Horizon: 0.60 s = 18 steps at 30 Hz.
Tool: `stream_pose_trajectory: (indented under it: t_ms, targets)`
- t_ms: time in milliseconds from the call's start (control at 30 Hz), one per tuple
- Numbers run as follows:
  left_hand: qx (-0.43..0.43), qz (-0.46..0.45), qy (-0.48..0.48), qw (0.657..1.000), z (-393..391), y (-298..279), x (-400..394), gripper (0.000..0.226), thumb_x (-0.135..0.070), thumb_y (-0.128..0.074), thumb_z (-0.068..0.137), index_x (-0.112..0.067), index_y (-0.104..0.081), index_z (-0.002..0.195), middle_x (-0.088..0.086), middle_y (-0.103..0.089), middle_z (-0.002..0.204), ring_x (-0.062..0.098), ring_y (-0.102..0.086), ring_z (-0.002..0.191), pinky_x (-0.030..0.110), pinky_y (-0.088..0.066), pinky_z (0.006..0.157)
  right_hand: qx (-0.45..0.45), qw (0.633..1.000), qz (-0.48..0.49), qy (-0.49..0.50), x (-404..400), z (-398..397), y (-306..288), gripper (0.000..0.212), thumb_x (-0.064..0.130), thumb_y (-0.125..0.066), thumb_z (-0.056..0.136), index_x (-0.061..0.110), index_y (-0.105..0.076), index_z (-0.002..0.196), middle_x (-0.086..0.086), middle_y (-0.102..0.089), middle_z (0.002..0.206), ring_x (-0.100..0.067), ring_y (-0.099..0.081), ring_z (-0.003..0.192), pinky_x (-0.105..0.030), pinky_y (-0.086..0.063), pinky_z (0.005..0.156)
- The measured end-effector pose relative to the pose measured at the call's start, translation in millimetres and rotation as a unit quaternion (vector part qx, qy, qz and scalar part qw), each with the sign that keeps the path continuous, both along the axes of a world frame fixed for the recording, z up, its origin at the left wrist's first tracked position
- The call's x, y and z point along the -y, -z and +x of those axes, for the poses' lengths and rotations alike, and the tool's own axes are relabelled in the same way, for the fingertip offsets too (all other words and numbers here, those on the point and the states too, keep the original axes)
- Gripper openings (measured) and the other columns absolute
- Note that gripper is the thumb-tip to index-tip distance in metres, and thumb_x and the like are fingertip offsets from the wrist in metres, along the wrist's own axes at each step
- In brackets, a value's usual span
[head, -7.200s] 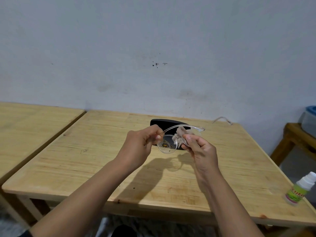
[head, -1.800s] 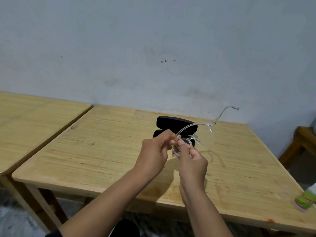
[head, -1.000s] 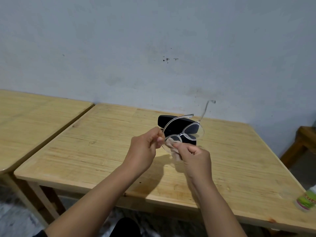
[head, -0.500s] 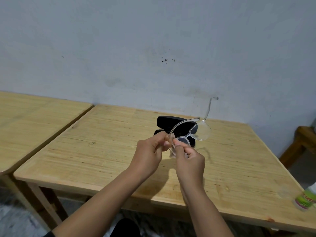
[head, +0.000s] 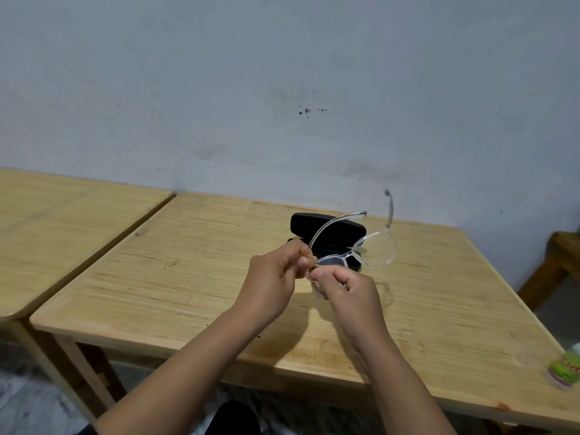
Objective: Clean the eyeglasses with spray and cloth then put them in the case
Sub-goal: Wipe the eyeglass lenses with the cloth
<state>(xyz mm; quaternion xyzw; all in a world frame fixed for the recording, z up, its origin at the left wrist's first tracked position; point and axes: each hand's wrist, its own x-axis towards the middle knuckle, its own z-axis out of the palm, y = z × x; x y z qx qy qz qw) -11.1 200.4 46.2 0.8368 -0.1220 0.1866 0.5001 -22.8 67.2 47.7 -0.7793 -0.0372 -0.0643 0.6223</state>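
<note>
Clear-framed eyeglasses (head: 375, 250) are held above the wooden table (head: 188, 277), both temples unfolded and pointing away from me. My left hand (head: 276, 279) pinches the frame at its left end, near the hinge. My right hand (head: 348, 288) is closed on a small pale cloth (head: 314, 277) pressed against the left lens; the cloth is mostly hidden by my fingers. The right lens sticks out free to the right. Behind the glasses, an open black case (head: 326, 229) lies on the table. A spray bottle (head: 565, 370) with a green label lies at the table's right front edge.
A second wooden table (head: 62, 221) stands to the left, with a narrow gap between the two. A grey wall runs behind both. Part of a wooden piece of furniture (head: 555, 262) shows at the right edge.
The glasses have tilted lower and swung slightly right, so the right lens now sits further out. My right hand has shifted along the left lens with the cloth. The left hand's grip is unchanged.
</note>
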Motion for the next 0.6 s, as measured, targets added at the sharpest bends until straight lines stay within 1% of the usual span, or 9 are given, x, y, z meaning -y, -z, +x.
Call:
stream_pose_trajectory:
  t_ms: [100,133,233,267,333,400,467,533,600]
  targets:
    - [-0.007,-0.005,-0.011,1.000,0,-1,-1,0.038,0.002,-0.048,0.090,-0.031,-0.054,0.073,0.001,-0.072,0.082,0.006,-0.068,0.080,0.040,-0.056,0.078,0.011,1.000,-0.011,0.020,4,-2,-4,0.020,0.023,-0.061,0.085,0.034,-0.072,0.072,0.005,-0.070,0.069,0.001,-0.054,0.055,-0.013,-0.039,0.049]
    - [-0.010,-0.007,-0.013,1.000,0,-1,-2,0.039,0.002,-0.048,0.090,-0.032,-0.054,0.072,0.001,-0.072,0.082,0.004,-0.068,0.080,0.039,-0.056,0.078,0.017,0.999,-0.012,0.036,6,-2,-3,0.019,0.022,-0.060,0.086,0.032,-0.072,0.075,0.006,-0.070,0.068,0.004,-0.053,0.051,-0.009,-0.036,0.045]
    - [-0.016,-0.010,-0.012,1.000,-1,-1,-3,0.041,0.002,-0.048,0.090,-0.035,-0.053,0.071,0.000,-0.072,0.081,0.001,-0.068,0.085,0.041,-0.056,0.081,0.035,0.994,-0.005,0.100,9,-1,2,0.016,0.022,-0.059,0.088,0.026,-0.074,0.087,0.008,-0.067,0.065,0.002,-0.047,0.042,-0.008,-0.031,0.041]
    - [-0.014,-0.007,-0.007,1.000,-1,-2,-2,0.043,0.002,-0.048,0.090,-0.036,-0.052,0.071,-0.001,-0.072,0.081,-0.001,-0.068,0.086,0.041,-0.056,0.081,0.039,0.992,0.004,0.117,8,-1,5,0.016,0.022,-0.059,0.088,0.026,-0.074,0.090,0.008,-0.068,0.068,0.001,-0.046,0.043,-0.009,-0.032,0.044]
    - [-0.003,0.003,0.004,1.000,-3,-2,1,0.046,0.004,-0.047,0.090,-0.037,-0.051,0.069,-0.001,-0.070,0.081,0.000,-0.067,0.089,0.040,-0.056,0.081,0.058,0.989,0.017,0.138,4,0,11,0.018,0.023,-0.059,0.089,0.029,-0.072,0.099,0.008,-0.073,0.087,0.003,-0.045,0.054,-0.012,-0.035,0.055]
    - [0.015,0.010,0.014,1.000,-4,0,4,0.041,0.004,-0.048,0.089,-0.031,-0.052,0.069,0.000,-0.070,0.081,0.003,-0.068,0.090,0.041,-0.056,0.081,0.077,0.986,0.030,0.144,-1,1,15,0.022,0.022,-0.058,0.090,0.032,-0.069,0.105,0.007,-0.074,0.099,0.006,-0.041,0.057,-0.013,-0.035,0.059]
    - [0.022,0.013,0.017,1.000,-4,3,7,0.031,0.005,-0.048,0.088,-0.023,-0.055,0.075,0.003,-0.070,0.082,0.002,-0.068,0.089,0.044,-0.056,0.079,0.081,0.986,0.038,0.143,-5,2,15,0.022,0.021,-0.058,0.090,0.031,-0.069,0.106,0.011,-0.072,0.101,0.008,-0.047,0.059,-0.011,-0.040,0.061]
    - [0.023,0.006,0.010,1.000,-3,3,9,0.029,0.005,-0.049,0.088,-0.022,-0.057,0.078,0.004,-0.071,0.081,-0.002,-0.067,0.085,0.041,-0.057,0.077,0.073,0.988,0.050,0.125,-6,3,13,0.021,0.019,-0.059,0.089,0.027,-0.070,0.105,0.019,-0.068,0.101,0.013,-0.060,0.075,-0.006,-0.047,0.070]
    - [0.024,0.001,0.005,1.000,-3,1,9,0.029,0.004,-0.050,0.088,-0.023,-0.059,0.078,0.002,-0.070,0.078,-0.005,-0.067,0.080,0.034,-0.055,0.071,0.056,0.992,0.063,0.097,-5,4,12,0.020,0.016,-0.061,0.088,0.027,-0.071,0.102,0.018,-0.069,0.102,0.013,-0.060,0.092,-0.008,-0.049,0.079]
